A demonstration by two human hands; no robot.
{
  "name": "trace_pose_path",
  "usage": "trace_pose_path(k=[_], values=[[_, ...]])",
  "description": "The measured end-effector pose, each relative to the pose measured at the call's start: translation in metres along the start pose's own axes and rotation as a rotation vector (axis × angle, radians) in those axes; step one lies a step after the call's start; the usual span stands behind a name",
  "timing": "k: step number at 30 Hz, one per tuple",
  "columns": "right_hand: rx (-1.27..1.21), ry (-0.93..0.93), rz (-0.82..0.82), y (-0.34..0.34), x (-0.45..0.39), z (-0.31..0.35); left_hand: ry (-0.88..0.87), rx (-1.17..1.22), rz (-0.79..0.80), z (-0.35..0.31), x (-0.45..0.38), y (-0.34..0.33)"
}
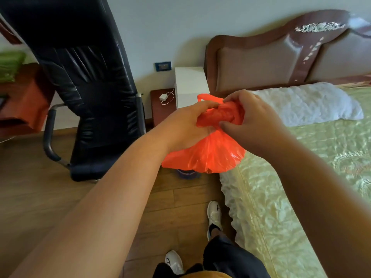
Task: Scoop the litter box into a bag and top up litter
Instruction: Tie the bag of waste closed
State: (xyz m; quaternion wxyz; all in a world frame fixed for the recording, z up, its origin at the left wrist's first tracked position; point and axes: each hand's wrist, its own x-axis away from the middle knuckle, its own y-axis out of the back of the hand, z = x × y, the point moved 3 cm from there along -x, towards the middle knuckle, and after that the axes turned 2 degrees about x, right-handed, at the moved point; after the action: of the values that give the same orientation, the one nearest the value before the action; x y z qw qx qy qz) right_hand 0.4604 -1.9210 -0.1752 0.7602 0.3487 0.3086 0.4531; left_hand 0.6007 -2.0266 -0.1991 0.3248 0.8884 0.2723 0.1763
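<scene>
Above the floor beside the bed (301, 177), both the left hand (186, 127) and right hand (249, 117) clutch the orange bag (208, 155) by its bunched neck; thin, slippery film, likely sagging with weight, best held there

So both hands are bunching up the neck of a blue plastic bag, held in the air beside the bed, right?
Not quite: the bag is orange-red, not blue. The head view shows the left hand and the right hand both gripping its gathered neck, held in the air beside the bed.
</scene>
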Motion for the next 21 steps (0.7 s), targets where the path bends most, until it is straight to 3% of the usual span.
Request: trace_pose_path(k=[10, 21], values=[[-0.068, 0.067, 0.145, -0.053, -0.134, -0.062, 0.187, -0.117, -0.18, 0.05, -0.118, -0.004], [-0.111, -0.037, 0.229, -0.161, -0.215, -0.132, 0.23, 0.014, -0.142, 0.161, -0.216, -0.034]])
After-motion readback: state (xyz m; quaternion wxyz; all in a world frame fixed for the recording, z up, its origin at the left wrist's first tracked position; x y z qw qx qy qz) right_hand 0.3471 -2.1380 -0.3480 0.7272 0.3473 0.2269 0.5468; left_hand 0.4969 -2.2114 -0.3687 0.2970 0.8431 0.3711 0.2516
